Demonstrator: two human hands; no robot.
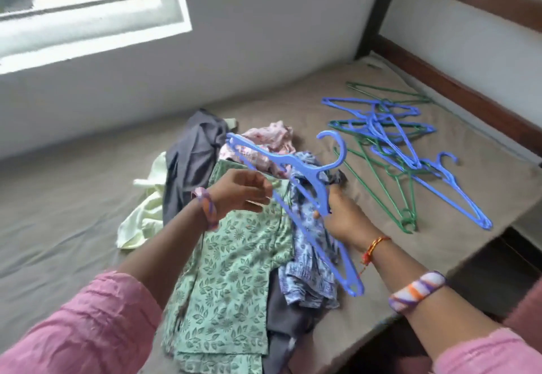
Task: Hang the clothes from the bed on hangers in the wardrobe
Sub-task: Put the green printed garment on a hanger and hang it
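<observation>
A: Head view, hands?
B: Right hand (343, 221) grips blue hanger (296, 174) by one arm; left hand (240, 191) pinches its bar, over the clothes pile (234, 256) on bed (73, 227).
A: Other hangers?
B: Blue & green heap (396, 145) right of pile.
A: Labels?
B: No writing legible.

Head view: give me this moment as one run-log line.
stage: hanger picked, no garment on it | blue hanger: held in both hands | left hand: gripping | right hand: gripping | clothes pile: on bed
</observation>
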